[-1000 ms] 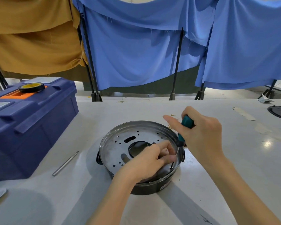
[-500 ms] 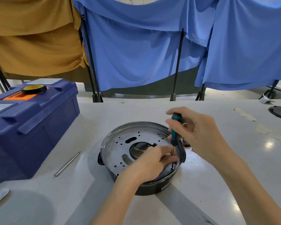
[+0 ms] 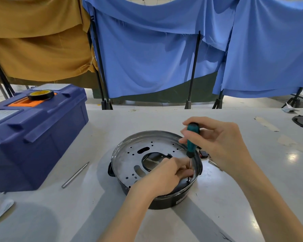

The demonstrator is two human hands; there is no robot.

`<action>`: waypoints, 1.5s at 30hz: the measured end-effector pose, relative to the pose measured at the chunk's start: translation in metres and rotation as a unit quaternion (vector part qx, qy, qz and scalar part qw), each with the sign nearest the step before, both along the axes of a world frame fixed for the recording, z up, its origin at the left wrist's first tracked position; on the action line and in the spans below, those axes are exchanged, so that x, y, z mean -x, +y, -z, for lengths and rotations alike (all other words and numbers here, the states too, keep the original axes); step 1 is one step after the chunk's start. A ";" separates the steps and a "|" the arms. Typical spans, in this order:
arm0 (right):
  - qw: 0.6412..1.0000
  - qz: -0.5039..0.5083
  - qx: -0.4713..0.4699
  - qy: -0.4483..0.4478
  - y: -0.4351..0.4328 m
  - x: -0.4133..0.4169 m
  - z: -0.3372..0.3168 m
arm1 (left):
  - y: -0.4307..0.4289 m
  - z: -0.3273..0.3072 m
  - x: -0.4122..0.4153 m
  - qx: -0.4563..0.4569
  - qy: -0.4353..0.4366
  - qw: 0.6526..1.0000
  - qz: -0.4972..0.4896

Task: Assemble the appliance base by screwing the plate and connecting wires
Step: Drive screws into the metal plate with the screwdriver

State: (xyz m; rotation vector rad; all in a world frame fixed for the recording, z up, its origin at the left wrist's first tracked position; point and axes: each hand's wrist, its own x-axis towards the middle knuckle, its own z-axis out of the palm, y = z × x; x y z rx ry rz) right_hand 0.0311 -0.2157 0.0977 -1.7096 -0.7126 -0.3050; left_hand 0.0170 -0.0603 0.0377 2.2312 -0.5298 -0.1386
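I see a round appliance base (image 3: 164, 201) with a black, glossy outer wall, sitting on a smooth white table (image 3: 234, 198). Inside its rim lies a dull grey metal plate (image 3: 129, 158), a disc pierced with small round holes, oval slots and one large central opening.

Above the base's right edge, the person's right hand (image 3: 220, 145) curls around the teal, ribbed handle of a screwdriver (image 3: 191, 138), held nearly upright. Its thin steel shaft drops to a small screw (image 3: 188, 180) at the plate's near-right rim. The left hand (image 3: 164, 177) rests on the plate with its fingertips pinching the shaft just above the screw (the exact contact is partly hidden from me).

Left of the base lies a slim metal rod (image 3: 75, 174). Further left stands a boxy navy plastic toolbox (image 3: 42, 137) with a black tape roll (image 3: 41, 94) on its lid.
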 end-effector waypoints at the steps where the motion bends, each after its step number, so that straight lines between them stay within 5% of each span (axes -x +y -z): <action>1: 0.999 0.044 -0.008 -0.015 0.001 0.000 0.001 | 0.000 0.000 0.000 -0.001 -0.001 1.000 0.003; 4: 0.972 0.214 0.012 -0.094 0.007 -0.003 0.009 | -0.001 -0.002 0.001 -0.011 -0.002 1.000 0.014; 7: 0.940 0.275 0.082 -0.185 0.012 -0.002 0.012 | -0.001 -0.003 0.004 -0.019 -0.011 1.000 0.013; 9: 0.953 0.218 0.123 -0.171 0.010 0.001 0.010 | 0.000 -0.003 0.005 -0.008 -0.003 1.000 0.010; 13: 0.995 -0.036 0.089 0.037 -0.007 0.001 -0.003 | -0.002 -0.001 0.002 0.009 -0.019 1.000 -0.005; 15: 0.996 -0.040 0.072 0.036 -0.012 0.001 -0.006 | -0.002 0.001 -0.001 -0.002 -0.020 1.000 -0.004; 18: 0.992 0.096 0.056 -0.052 -0.002 0.004 0.001 | -0.001 0.000 0.001 0.027 0.004 1.000 0.008; 21: 0.948 0.268 0.071 -0.154 0.015 0.002 0.012 | -0.002 0.001 0.000 0.029 -0.002 1.000 0.012; 25: 0.904 0.353 0.100 -0.218 0.040 0.005 0.019 | -0.002 0.003 0.001 0.012 -0.027 1.000 -0.001; 27: 0.924 0.319 0.097 -0.186 0.037 0.007 0.017 | -0.003 0.000 0.005 0.007 -0.041 0.999 -0.016; 30: 0.993 0.110 0.048 -0.016 0.014 0.007 0.002 | -0.005 -0.002 0.004 0.005 -0.043 0.999 -0.023; 34: 0.996 -0.044 0.069 0.018 -0.008 0.007 -0.008 | -0.004 0.001 0.002 0.001 0.000 1.000 0.002; 37: 0.993 0.076 0.067 -0.057 -0.006 0.007 -0.001 | -0.002 0.002 0.002 0.002 0.007 1.000 0.009; 40: 0.936 0.275 0.111 -0.191 0.000 0.006 0.011 | -0.003 -0.002 0.003 0.013 0.009 1.000 0.021; 45: 0.905 0.336 0.130 -0.225 0.016 0.005 0.008 | 0.000 -0.006 0.002 0.078 0.051 0.995 0.031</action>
